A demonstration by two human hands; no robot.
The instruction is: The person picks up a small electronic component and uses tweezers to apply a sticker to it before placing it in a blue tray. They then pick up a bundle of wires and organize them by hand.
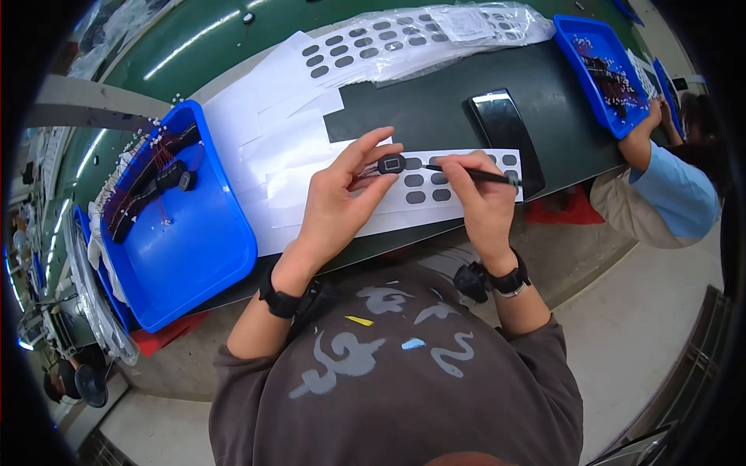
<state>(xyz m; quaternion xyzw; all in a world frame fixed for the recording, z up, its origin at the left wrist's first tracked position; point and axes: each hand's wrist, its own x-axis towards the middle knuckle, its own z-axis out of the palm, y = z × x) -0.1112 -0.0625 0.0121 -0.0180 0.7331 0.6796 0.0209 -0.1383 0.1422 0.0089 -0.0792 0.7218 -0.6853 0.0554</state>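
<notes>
My left hand (342, 186) pinches a small black oval part (391, 164) between thumb and fingers. Its face carries a pale rectangular outline, and thin wires trail back under the palm. From the right, my right hand (483, 200) grips slim black tweezers (486, 175) like a pen, their pale tip close to the part's right edge; whether they touch, I cannot tell. Beneath both hands lies a white sheet (381, 211) with rows of dark grey oval stickers (414, 181).
On the left stands a blue tray (183, 256) holding wired black parts with white connectors. A black phone (501, 116) lies right of the sheet. Bagged sticker sheets (365, 46) lie at the back. Another blue tray (584, 39) sits far right, near another person's arm (641, 144).
</notes>
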